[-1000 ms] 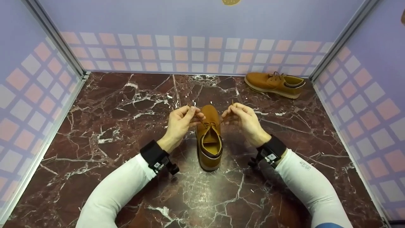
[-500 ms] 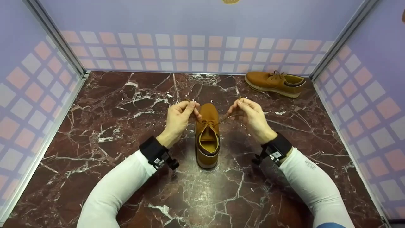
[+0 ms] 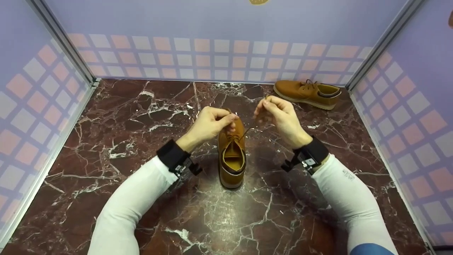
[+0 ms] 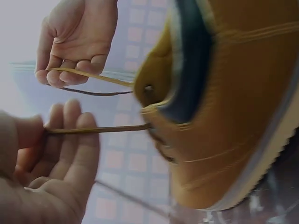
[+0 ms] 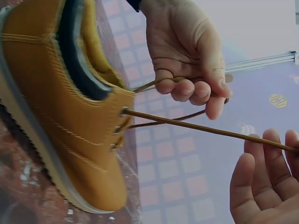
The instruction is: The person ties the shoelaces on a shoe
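A tan leather lace-up shoe [image 3: 231, 179] with a yellow lining and dark collar stands on the floor, toe pointing away from me. My left hand [image 3: 209, 124] hovers over its front part and pinches one shoelace [image 4: 107, 129] between thumb and forefinger, the other fingers loosely curled. To the right of the toe, my right hand [image 3: 281, 115] is raised and pinches the other shoelace [image 5: 196, 125], which runs taut from the top eyelet. Part of the lacing is hidden behind my left fingers in the head view.
A matching tan shoe [image 3: 300, 92] lies near the back wall at right, its laces tied. The dark red marbled surface [image 3: 141, 198] is bounded by lilac panels [image 3: 219, 21] with pink and white squares at the back and both sides.
My right hand has moved up and away to the right, drawing its lace out. My left hand first drew slightly back, then came right, over the shoe's toe.
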A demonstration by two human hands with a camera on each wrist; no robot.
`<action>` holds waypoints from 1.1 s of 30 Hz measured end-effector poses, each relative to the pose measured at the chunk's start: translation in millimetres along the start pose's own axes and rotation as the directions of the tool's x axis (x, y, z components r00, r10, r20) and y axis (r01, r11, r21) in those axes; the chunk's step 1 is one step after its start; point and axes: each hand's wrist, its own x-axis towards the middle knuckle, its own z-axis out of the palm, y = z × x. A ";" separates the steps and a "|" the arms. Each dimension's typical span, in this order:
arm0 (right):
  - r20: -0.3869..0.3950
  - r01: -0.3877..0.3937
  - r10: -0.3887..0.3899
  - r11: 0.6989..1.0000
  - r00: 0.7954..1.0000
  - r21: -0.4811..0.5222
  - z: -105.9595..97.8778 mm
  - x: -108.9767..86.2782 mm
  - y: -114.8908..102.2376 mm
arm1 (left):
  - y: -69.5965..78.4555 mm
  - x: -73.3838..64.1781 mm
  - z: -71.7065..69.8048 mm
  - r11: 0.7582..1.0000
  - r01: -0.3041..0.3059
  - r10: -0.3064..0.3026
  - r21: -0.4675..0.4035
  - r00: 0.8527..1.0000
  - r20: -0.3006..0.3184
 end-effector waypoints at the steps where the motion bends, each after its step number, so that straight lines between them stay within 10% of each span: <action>1: 0.005 0.006 -0.006 1.000 1.000 -0.016 1.0 2.3 -2.0 | 2.5 1.9 -0.1 1.000 0.011 -0.011 0.020 1.000 0.024; 19: 0.192 0.143 -0.094 0.956 0.977 -0.258 35.1 38.5 -33.0 | 10.1 14.0 4.3 0.983 0.048 -0.085 0.175 0.975 0.207; 33: 0.379 0.178 0.031 0.845 0.925 -0.503 59.4 64.7 -20.1 | 1.9 14.5 13.0 0.978 -0.096 0.037 0.187 0.953 0.299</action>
